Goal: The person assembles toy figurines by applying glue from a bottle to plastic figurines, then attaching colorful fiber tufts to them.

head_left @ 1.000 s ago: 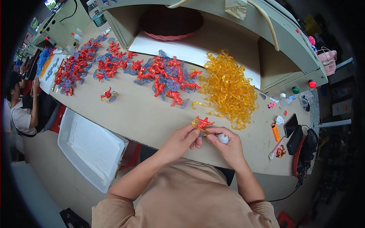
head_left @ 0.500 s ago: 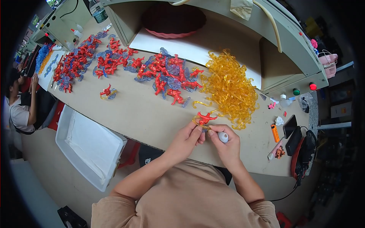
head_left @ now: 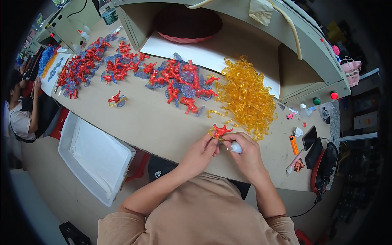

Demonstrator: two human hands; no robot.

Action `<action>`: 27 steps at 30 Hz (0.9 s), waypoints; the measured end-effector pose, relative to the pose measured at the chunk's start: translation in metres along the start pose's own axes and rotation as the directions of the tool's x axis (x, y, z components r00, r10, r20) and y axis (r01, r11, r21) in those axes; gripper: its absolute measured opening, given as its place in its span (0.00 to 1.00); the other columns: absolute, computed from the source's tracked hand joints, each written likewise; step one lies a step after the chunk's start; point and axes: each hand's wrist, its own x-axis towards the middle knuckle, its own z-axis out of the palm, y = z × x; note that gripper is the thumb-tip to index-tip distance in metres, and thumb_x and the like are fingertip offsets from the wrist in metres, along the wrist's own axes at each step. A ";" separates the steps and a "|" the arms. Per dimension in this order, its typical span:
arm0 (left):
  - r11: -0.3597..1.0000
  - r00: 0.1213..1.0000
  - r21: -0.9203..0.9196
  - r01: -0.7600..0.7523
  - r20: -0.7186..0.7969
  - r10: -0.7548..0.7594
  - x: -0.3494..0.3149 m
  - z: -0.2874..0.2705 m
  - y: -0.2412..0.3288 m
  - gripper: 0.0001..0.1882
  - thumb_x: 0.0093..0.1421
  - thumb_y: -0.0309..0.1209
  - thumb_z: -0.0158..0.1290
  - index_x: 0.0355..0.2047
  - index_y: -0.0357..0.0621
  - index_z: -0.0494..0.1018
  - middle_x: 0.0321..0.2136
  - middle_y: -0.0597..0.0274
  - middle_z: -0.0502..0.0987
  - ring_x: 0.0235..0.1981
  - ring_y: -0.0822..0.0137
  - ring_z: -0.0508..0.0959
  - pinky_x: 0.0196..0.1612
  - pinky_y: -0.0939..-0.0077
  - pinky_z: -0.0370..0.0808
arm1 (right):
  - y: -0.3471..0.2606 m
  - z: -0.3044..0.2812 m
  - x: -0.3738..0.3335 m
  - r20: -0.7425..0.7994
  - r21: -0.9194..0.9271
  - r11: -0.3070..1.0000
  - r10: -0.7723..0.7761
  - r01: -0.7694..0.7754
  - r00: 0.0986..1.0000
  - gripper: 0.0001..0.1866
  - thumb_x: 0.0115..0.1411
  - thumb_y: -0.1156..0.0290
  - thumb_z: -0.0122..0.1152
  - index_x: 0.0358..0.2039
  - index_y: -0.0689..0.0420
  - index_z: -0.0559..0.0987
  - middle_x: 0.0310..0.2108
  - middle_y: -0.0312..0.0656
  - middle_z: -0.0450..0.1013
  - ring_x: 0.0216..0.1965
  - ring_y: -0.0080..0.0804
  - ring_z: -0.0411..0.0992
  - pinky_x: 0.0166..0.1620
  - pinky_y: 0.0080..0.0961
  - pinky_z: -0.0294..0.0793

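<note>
Head view: left hand (head_left: 201, 152) pinches red figure (head_left: 221, 130) against a yellow curl, right hand (head_left: 245, 153) clamps small white bottle (head_left: 236, 147), figure now drawn nearer the hands than before, off the yellow pile (head_left: 247, 96).

Plastic parts on a matt board bench

The small red figure (head_left: 221, 130) pinched between the left hand (head_left: 203, 152) and right hand (head_left: 243, 154) looks like hard, slightly glossy plastic, and the little white bottle (head_left: 236, 148) in the right hand is smooth plastic too. The yellow pile (head_left: 246, 96) is clear, shiny plastic that catches the light; the red and blue heap (head_left: 181, 81) mixes opaque red pieces with translucent bluish ones. The bench top (head_left: 143, 118) is a matt, tan board, smooth and dull. The white tub (head_left: 67, 139) beside it is smooth plastic with a faint sheen. The shirt (head_left: 204, 216) is soft, matt beige cloth. The orange lighter (head_left: 294, 145) shines like plastic.
</note>
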 end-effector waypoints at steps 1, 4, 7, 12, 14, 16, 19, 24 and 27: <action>1.000 1.000 -0.017 -0.012 -0.015 0.012 0.000 0.001 0.000 0.13 0.70 0.33 0.39 0.47 0.37 0.67 0.27 0.66 0.71 0.29 0.76 0.70 0.37 0.80 0.71 | 0.000 0.000 0.000 0.003 0.004 1.000 0.015 -0.015 1.000 0.11 0.52 0.81 0.64 0.38 0.60 0.78 0.34 0.44 0.76 0.34 0.37 0.75 0.38 0.28 0.74; 0.998 0.998 -0.038 -0.058 -0.021 0.057 -0.001 0.003 -0.002 0.15 0.71 0.34 0.39 0.52 0.39 0.66 0.27 0.68 0.71 0.29 0.78 0.69 0.35 0.81 0.70 | 0.002 0.003 -0.002 -0.011 0.048 0.998 0.053 -0.052 0.999 0.12 0.52 0.82 0.63 0.38 0.60 0.77 0.35 0.45 0.76 0.35 0.37 0.76 0.38 0.29 0.75; 0.996 0.997 -0.066 -0.067 -0.042 0.064 0.001 0.005 -0.003 0.15 0.71 0.34 0.39 0.53 0.40 0.66 0.27 0.69 0.70 0.29 0.78 0.69 0.35 0.82 0.69 | 0.004 0.005 -0.003 -0.051 0.100 0.991 0.092 -0.086 0.994 0.11 0.53 0.81 0.63 0.38 0.61 0.77 0.35 0.44 0.76 0.35 0.35 0.76 0.38 0.27 0.74; 0.989 0.996 -0.124 -0.079 -0.055 0.072 -0.001 0.008 0.000 0.15 0.71 0.33 0.38 0.52 0.39 0.65 0.27 0.68 0.70 0.29 0.79 0.69 0.36 0.82 0.69 | 0.012 0.019 -0.010 -0.131 0.174 0.979 0.129 -0.106 0.983 0.09 0.54 0.79 0.64 0.37 0.60 0.78 0.34 0.43 0.76 0.33 0.32 0.76 0.37 0.25 0.74; 0.985 0.995 -0.143 -0.093 -0.057 0.085 0.000 0.007 0.000 0.13 0.71 0.32 0.38 0.50 0.39 0.65 0.28 0.67 0.70 0.30 0.79 0.69 0.36 0.82 0.70 | 0.015 0.024 -0.010 -0.190 0.239 0.968 0.119 -0.071 0.975 0.08 0.54 0.79 0.64 0.36 0.59 0.78 0.34 0.42 0.77 0.33 0.32 0.76 0.37 0.25 0.74; 0.986 0.994 -0.125 -0.107 -0.048 0.102 0.002 0.004 -0.004 0.14 0.71 0.32 0.38 0.51 0.39 0.65 0.29 0.67 0.70 0.30 0.78 0.69 0.36 0.82 0.70 | 0.015 0.022 -0.007 -0.186 0.215 0.976 0.088 -0.047 0.979 0.08 0.54 0.79 0.64 0.36 0.59 0.78 0.34 0.43 0.77 0.34 0.32 0.76 0.37 0.25 0.74; 0.955 0.998 -0.291 -0.054 0.027 0.065 0.005 -0.007 -0.009 0.18 0.71 0.33 0.37 0.58 0.39 0.62 0.29 0.65 0.71 0.31 0.74 0.70 0.38 0.78 0.70 | 0.013 0.016 -0.003 -0.161 0.197 0.980 0.056 -0.023 0.985 0.08 0.55 0.80 0.64 0.36 0.60 0.79 0.34 0.42 0.76 0.35 0.29 0.75 0.38 0.24 0.73; 0.959 0.999 -0.284 -0.014 0.042 0.027 0.003 -0.011 0.002 0.18 0.70 0.34 0.37 0.56 0.38 0.63 0.30 0.61 0.72 0.31 0.71 0.72 0.37 0.74 0.72 | 0.012 0.013 -0.002 -0.152 0.163 0.986 0.000 0.025 0.988 0.11 0.52 0.80 0.65 0.37 0.59 0.79 0.34 0.43 0.77 0.36 0.35 0.76 0.40 0.27 0.74; 0.958 1.000 -0.285 0.016 0.013 -0.013 0.004 -0.011 0.003 0.16 0.70 0.35 0.37 0.52 0.38 0.64 0.29 0.61 0.73 0.30 0.71 0.73 0.36 0.74 0.72 | 0.010 0.011 0.001 -0.129 0.155 0.987 -0.013 0.033 0.992 0.11 0.52 0.80 0.65 0.37 0.59 0.79 0.35 0.43 0.77 0.37 0.36 0.76 0.41 0.28 0.74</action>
